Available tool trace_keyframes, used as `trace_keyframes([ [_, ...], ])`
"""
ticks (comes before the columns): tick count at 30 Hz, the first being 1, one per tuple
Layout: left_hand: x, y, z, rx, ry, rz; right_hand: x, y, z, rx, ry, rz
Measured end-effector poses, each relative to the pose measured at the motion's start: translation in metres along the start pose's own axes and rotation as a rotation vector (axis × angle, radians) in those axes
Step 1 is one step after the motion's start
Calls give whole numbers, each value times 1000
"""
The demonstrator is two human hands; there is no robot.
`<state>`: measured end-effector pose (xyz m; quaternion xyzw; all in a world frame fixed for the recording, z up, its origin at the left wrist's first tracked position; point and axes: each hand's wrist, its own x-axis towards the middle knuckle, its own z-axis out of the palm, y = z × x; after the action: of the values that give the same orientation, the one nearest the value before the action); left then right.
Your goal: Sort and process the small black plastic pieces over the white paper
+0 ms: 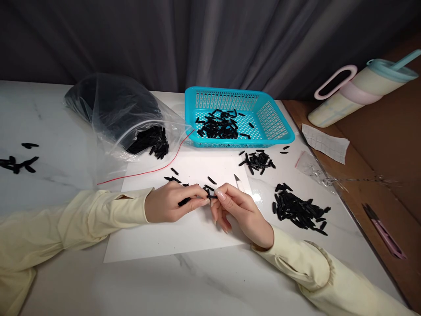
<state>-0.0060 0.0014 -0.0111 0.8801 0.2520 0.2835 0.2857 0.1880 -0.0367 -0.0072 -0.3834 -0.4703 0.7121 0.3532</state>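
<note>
Between the fingertips of both hands is one small black strip [212, 197], held level above a white sheet [158, 241]. My left hand [177, 199] pinches its left end with thumb and forefinger. At the other end, the thumb and forefinger of my right hand [238, 210] are closed on it, the remaining fingers curled below. Several like black pieces [212, 180] lie loose on the sheet just beyond the fingers, some partly hidden by my left hand. A white-handled blade [241, 183] rests behind my right hand.
A clear zip bag [108, 127] of black pieces lies open at back left. Beside it stands a blue basket [283, 136] holding more. Piles [297, 208] sit to the right. Pink-handled snips [384, 232], a small bag of wires [315, 171] and a tumbler [348, 96] are far right.
</note>
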Motion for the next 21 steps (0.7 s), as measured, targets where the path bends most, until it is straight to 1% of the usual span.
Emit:
trace_keyframes([
  [12, 1, -1, 0, 5, -8, 42, 0, -2, 1, -38, 15, 45],
  [21, 2, -1, -2, -28, -30, 73, 1, -1, 1, -48, 0, 6],
])
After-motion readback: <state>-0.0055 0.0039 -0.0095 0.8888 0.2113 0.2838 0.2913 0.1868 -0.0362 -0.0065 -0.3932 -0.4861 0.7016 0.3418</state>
